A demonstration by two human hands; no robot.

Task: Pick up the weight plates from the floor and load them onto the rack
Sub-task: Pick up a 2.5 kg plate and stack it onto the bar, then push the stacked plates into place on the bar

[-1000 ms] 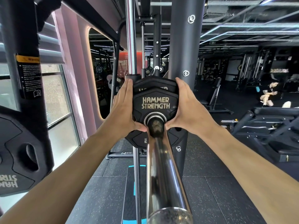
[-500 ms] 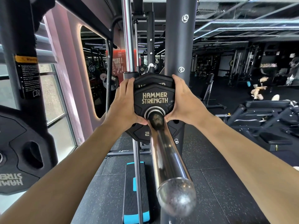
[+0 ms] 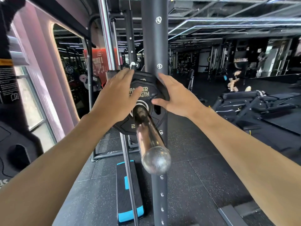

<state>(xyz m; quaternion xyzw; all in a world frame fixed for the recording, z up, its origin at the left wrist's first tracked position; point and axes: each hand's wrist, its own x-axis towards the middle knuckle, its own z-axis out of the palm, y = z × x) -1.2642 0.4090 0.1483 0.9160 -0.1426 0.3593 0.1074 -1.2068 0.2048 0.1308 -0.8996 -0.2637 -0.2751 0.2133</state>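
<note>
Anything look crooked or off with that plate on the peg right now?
Nothing stands out. The weight plate sits threaded on the chrome peg, pushed back near the upright post, with both hands, left hand and right hand, open around it.

My hands flank the weight plate [image 3: 147, 93] seated on the chrome peg [image 3: 147, 132], which sticks straight out toward me down the middle. Rack upright [image 3: 154, 46] blocks right behind the plate; chrome guide rod [image 3: 106, 35] crowds its left. Open air right of the upright, above the floor [image 3: 203, 185].

- Chrome peg [image 3: 147, 136] on the rack post [image 3: 154, 46] carries a black weight plate [image 3: 146, 93]
- Speckled black floor [image 3: 203, 185] bears a black-and-blue step [image 3: 128, 193]
</note>
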